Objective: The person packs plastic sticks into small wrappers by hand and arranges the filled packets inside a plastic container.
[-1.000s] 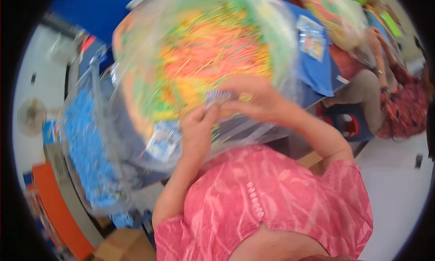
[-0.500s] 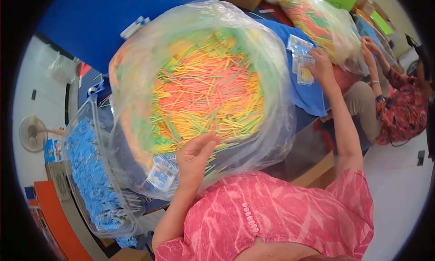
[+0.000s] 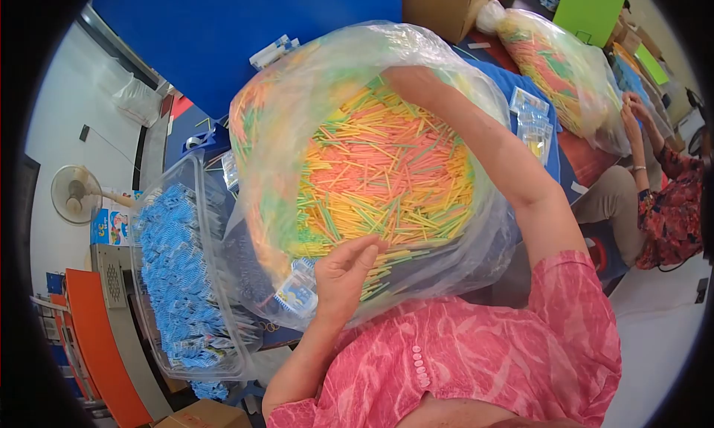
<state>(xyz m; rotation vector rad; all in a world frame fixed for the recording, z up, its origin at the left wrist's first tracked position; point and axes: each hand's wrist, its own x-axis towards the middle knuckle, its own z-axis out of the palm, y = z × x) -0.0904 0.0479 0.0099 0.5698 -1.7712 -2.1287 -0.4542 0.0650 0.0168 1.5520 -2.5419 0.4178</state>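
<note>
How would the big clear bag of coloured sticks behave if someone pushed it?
The bag would probably sag and crumple, since its thin plastic is wrinkled. Its mouth gapes, so loose sticks might spill. Holding so many, it may feel heavy.

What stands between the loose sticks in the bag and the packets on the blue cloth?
The bag's clear plastic side rises between the sticks and the packets on the blue cloth. The right forearm also crosses above, from the bag's far side.
</note>
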